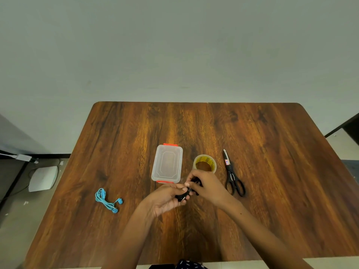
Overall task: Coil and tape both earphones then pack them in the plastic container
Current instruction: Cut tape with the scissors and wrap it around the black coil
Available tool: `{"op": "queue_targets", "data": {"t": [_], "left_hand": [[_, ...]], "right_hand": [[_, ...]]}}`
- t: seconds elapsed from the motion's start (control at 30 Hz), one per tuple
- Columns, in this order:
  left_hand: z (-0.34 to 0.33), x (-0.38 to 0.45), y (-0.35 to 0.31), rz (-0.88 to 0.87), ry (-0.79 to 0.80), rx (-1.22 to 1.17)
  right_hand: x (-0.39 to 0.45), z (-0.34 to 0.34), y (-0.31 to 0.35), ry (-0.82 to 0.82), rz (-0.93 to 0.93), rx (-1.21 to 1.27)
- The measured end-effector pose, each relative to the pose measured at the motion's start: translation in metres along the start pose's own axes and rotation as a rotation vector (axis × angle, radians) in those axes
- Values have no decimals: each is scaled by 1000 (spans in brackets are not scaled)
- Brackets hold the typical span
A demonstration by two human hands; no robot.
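Both hands meet above the table (272, 191): left hand (167, 199) and right hand (207, 184) pinch black earphones (183, 196) between curled fingers. Just beyond them sit a closed container (167, 164) and tape (205, 163); scissors (232, 174) lie right, blue earphones (105, 199) well left.

Wooden table (272, 191), pale wall (174, 45)

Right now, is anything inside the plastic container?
Nothing shows inside the plastic container: its clear lid is on and only the moulded outline shows through. The blue earphones lie on the table; both hands hold the black earphones.
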State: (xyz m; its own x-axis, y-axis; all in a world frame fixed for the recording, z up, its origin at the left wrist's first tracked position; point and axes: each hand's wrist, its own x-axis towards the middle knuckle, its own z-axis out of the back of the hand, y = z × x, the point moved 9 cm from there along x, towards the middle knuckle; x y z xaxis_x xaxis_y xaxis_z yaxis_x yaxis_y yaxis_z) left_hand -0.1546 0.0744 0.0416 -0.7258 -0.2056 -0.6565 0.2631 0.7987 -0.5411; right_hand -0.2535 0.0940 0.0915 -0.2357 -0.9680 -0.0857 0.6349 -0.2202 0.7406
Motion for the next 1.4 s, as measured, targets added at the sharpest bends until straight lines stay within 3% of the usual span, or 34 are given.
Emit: {"op": "queue_targets", "data": {"t": [0.13, 0.53, 0.9, 1.17, 1.4], "left_hand": [[3, 0, -1, -19, -29, -18], [-2, -1, -7, -78, -88, 109], [-3, 1, -12, -125, -173, 368], [-4, -2, -18, -197, -109, 237], [1, -7, -32, -350, -170, 487]], "right_hand": [[-5, -3, -2, -97, -25, -29], [-8, -5, -11, -77, -199, 220], [-14, 3, -12, -278, -128, 203], [-14, 8, -18, -299, -146, 234], [-14, 7, -22, -259, -185, 248]]}}
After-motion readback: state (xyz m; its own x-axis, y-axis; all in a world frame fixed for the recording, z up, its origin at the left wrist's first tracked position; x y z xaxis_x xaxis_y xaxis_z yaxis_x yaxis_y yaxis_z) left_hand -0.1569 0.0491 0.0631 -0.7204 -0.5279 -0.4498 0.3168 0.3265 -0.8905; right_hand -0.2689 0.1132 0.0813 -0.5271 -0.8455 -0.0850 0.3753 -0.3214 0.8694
